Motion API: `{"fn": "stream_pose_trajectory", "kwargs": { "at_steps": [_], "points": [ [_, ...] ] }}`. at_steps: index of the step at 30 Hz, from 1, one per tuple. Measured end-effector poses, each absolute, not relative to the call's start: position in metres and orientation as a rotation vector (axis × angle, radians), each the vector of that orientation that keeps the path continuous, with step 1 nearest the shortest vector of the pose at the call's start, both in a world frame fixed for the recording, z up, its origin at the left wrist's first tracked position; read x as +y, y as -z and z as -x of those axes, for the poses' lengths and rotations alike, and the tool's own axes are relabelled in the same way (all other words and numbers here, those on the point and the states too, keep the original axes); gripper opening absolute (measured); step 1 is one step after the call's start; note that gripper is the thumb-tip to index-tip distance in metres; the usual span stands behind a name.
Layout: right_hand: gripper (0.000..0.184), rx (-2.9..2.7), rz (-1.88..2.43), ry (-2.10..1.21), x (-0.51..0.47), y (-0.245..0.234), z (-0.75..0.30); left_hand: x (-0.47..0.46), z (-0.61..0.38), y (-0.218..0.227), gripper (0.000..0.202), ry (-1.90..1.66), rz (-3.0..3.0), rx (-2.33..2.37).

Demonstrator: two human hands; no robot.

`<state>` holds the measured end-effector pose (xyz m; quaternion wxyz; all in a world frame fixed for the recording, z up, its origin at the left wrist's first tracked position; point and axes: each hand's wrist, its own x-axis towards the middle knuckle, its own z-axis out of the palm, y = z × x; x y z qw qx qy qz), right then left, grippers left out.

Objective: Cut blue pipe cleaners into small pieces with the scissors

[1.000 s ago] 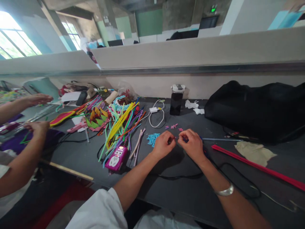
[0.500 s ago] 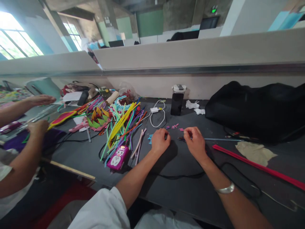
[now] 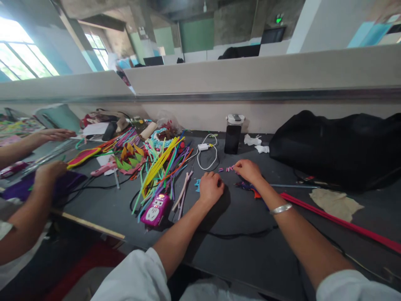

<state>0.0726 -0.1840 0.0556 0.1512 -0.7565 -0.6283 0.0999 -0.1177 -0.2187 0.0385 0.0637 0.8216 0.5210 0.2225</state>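
Observation:
My left hand [image 3: 212, 188] rests on the dark table with its fingers curled in; what they hold, if anything, is hidden. Short pink and purple pieces [image 3: 221, 169], apparently cut pipe cleaner, lie just beyond it. At the right end of that row my right hand [image 3: 249, 170] has its thumb and fingertips pinched together, touching the pieces; I cannot make out whether one is between them. Below its wrist lies a hand tool with dark blue and orange handles [image 3: 257, 193], partly covered by the forearm. Small blue pieces [image 3: 197, 184] sit left of my left hand.
Left of me are a heap of coloured pipe cleaners [image 3: 161, 167] and a magenta device [image 3: 156, 210]. A white cable [image 3: 203, 147], a bottle with a phone against it [image 3: 232, 138], a black bag [image 3: 332, 146] and red pipe cleaners [image 3: 341, 221] surround the workspace. A co-worker's hands [image 3: 52, 170] work at far left.
My right hand has left the dark blue and orange tool and moved forward and left to the small pink pieces. The left hand has stayed nearly still.

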Motion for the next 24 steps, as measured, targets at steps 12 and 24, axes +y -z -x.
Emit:
{"fn": "stream_pose_trajectory", "kwargs": {
  "at_steps": [12,24],
  "points": [
    [0.022,-1.783,2.202,-0.367,-0.169,-0.043,-0.08,-0.214,0.118,-0.033,0.015,-0.725,-2.486,1.522],
    [0.02,-1.772,1.901,-0.478,-0.18,-0.049,-0.079,-0.214,0.118,-0.034,0.014,-0.825,-2.429,1.489]
  ]
}}
